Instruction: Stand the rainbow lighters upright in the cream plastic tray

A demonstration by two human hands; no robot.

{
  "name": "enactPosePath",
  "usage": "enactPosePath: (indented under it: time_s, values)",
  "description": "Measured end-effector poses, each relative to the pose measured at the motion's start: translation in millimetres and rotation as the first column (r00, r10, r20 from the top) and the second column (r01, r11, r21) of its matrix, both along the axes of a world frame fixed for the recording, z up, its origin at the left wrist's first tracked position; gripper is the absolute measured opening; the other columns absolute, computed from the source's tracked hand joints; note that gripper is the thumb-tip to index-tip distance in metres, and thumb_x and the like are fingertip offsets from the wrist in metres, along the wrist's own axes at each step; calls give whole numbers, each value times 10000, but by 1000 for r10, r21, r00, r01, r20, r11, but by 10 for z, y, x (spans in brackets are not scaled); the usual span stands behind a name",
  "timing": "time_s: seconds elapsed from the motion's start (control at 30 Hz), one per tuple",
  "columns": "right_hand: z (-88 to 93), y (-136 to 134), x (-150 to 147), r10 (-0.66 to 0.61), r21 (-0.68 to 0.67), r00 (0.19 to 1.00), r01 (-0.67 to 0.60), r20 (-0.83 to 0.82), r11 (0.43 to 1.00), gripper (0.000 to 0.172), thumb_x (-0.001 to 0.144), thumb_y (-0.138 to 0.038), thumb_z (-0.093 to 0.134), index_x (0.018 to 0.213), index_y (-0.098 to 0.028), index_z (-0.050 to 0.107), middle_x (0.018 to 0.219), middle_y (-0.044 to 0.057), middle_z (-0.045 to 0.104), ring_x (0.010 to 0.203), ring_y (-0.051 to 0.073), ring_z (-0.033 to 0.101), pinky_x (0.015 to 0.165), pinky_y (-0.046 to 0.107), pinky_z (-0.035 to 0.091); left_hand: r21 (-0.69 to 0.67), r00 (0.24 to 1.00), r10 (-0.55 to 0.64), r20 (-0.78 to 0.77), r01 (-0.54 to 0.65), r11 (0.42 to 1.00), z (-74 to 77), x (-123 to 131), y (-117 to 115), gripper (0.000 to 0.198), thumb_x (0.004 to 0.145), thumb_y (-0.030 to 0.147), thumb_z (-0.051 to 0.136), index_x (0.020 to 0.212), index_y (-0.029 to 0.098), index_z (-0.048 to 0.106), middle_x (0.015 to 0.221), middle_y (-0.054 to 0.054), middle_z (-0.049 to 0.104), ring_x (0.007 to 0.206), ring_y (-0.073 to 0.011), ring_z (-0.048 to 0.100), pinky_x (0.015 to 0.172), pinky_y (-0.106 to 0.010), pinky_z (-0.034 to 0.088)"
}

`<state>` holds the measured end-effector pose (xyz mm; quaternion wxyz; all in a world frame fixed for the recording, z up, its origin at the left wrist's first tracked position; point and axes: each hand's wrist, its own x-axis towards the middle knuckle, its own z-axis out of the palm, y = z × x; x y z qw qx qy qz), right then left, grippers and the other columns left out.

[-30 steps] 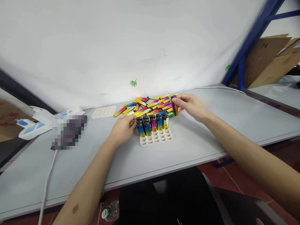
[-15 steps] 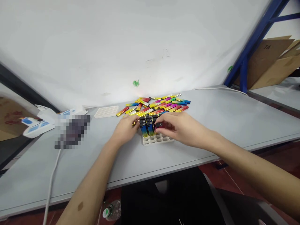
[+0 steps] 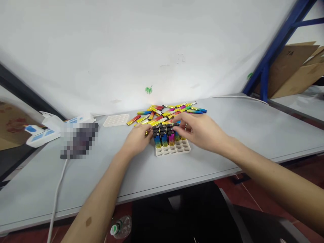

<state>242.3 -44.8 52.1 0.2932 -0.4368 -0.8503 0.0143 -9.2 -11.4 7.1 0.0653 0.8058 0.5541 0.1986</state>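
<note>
A white honeycomb tray (image 3: 173, 149) holds several upright lighters with black tops. Its front row has two blue-yellow lighters and a pink lighter (image 3: 171, 138); its nearest holes hold nothing. My left hand (image 3: 138, 139) lies at the tray's left side, fingertips against the lighter tops and fingers slightly apart. Over the right part of the rows, my right hand (image 3: 201, 131) is curved with thumb and index finger apart, close to the tops. It partly hides the lighters there. Behind is a loose pile of colourful metallic lighters (image 3: 164, 113).
A second white honeycomb tray (image 3: 116, 120) lies left of the pile. Further left are a white power strip (image 3: 45, 136), a pixelated dark object (image 3: 81, 140) and a white cable (image 3: 58, 189). A white wall (image 3: 126, 57) rises behind the table. Cardboard boxes (image 3: 293, 67) stand at right.
The pink lighter, earlier between my right fingers, now stands in the tray's front row. My right hand has let go and moved slightly up and back. My left hand stays beside the tray.
</note>
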Motion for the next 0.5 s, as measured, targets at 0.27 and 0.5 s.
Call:
enactPosePath:
  time_s: [0.27, 0.5]
  values:
    - [-215, 969, 726, -504, -79, 863, 506, 46, 859, 290, 965, -338, 479, 1090, -193, 697, 985, 102, 751, 894, 263, 679, 722, 342, 451, -10, 1000, -7, 6, 7, 1000, -10, -13, 7, 224, 824, 145, 494, 956, 210, 662, 894, -61, 699, 954, -283, 596, 777, -386, 469]
    - [-604, 1262, 1126, -522, -214, 807, 581, 276, 785, 461, 945, -436, 521, 1290, -152, 636, 1174, 181, 694, 1111, 321, 627, 871, 395, 475, -6, 1000, 11, 2, -11, 1000, 2, -2, 5, 181, 808, 157, 487, 880, 213, 643, 830, -70, 666, 922, -297, 593, 742, -398, 469]
